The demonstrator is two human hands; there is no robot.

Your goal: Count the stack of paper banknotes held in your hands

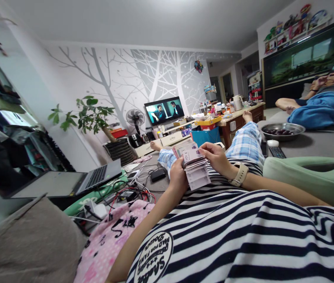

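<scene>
Over my lap, my left hand point(179, 175) is closed around the side of a stack of banknotes point(194, 167). The notes overlap in staggered layers, pale with printed marks, and pinkish and greenish edges show at the top. My right hand point(215, 157) pinches the upper right edge of the stack between thumb and fingers. A light-coloured watch point(240, 175) is on my right wrist. Under the hands is a striped shirt point(228, 236), with blue plaid trousers point(245, 141) beyond. The fingers hide part of the stack.
To the left lie an open laptop point(102, 175), tangled cables point(128, 192) and a pink blanket point(116, 239). On the right are a metal bowl point(283, 131) of dark round fruit, a remote point(277, 152) and a green cushion point(305, 177). Another person point(329, 84) sits beyond the bowl.
</scene>
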